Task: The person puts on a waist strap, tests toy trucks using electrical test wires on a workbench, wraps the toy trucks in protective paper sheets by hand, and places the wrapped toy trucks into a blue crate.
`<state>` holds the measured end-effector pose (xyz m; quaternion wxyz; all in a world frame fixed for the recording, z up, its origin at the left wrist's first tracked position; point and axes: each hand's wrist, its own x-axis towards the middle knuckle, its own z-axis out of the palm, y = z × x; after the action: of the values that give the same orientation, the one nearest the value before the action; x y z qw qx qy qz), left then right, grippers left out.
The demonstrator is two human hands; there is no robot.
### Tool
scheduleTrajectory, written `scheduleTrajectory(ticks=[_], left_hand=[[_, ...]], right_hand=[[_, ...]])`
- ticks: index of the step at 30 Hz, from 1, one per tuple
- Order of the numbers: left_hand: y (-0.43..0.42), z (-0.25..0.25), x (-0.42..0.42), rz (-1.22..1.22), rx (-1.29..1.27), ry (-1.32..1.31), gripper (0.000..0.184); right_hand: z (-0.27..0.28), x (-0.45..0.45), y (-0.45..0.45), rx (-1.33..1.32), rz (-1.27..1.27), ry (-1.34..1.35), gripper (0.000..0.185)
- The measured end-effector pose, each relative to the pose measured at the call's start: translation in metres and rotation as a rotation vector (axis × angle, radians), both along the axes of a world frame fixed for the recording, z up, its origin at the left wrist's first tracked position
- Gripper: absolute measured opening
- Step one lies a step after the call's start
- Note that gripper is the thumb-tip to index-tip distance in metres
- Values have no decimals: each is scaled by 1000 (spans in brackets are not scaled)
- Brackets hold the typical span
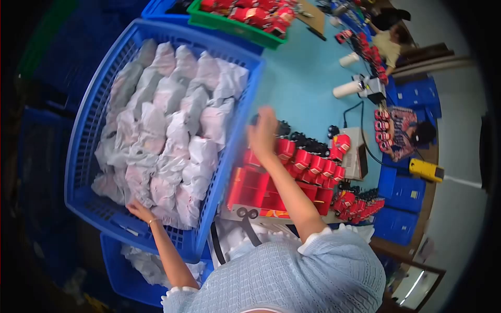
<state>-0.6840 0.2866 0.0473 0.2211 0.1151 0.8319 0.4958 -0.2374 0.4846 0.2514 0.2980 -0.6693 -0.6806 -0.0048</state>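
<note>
My left hand [140, 211] reaches over the lower edge of a big blue basket [245, 112], its fingers at the wrapped bundles [152, 125]; whether they grip one cannot be made out. Rows of these white-wrapped bundles, reddish underneath, fill much of the basket. To the right of the basket my right hand [262, 130] is over the teal table, blurred, with fingers curled and a small dark thing near the fingertips. Beside it stand red toy vehicles [315, 164] with black wheeled parts, and a red tray [245, 190] lies below.
At the top, a green crate [237, 26] holds more red parts. Two people sit along the table's far side [302, 68], near white rolls [347, 89]. A yellow device [426, 170] hangs at the right. Another blue bin [117, 268] with white wrapping is below the basket.
</note>
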Motion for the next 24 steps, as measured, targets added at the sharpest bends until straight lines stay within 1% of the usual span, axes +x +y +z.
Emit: scheduleTrajectory(ticks=[1,2,4,5,7,8,10,12,13,14,16,18,20,22,23,24], left_hand=[[5,33,26,62,55,93,51],[8,54,41,27,77,89,51],[12,89,71,-178,136,137,54],[17,105,89,-216,154,131,54],[27,133,123,-326,261,33,52],[31,144,138,-373,317,-16,51],[36,162,159,-439,347,-52,50],[40,175,186,-539,355,-114,47],[45,181,204,-539,391,-116,47],[47,188,220,-626,432,-131,47],[42,206,253,-809,496,-150,47],[34,255,313,-1025,510,-107,51],[28,305,377,-1308,533,-16,57],[16,358,439,-1452,625,250,63],[7,379,464,-1458,637,250,63],[-2,397,485,-1492,723,298,66]], right_hand=[[9,46,-23,-7,-201,-88,64],[15,87,-42,-19,-379,-155,63],[18,163,-71,-40,-664,-252,63],[13,201,-83,-29,-705,-251,63],[3,267,-93,-30,-980,-272,64],[8,290,-98,-9,-1001,-265,64],[21,329,-93,-406,-1180,275,66],[16,345,-94,-492,-1136,127,64],[14,356,-91,-528,-1083,99,59],[18,361,-88,-567,-1033,71,55],[36,355,-84,-416,-847,-86,51],[59,339,-81,-428,-640,-68,53],[120,287,-106,-311,-446,105,59],[186,238,-154,-254,-307,108,54],[207,222,-179,-240,-248,107,52],[226,211,-209,-201,-184,179,50]])
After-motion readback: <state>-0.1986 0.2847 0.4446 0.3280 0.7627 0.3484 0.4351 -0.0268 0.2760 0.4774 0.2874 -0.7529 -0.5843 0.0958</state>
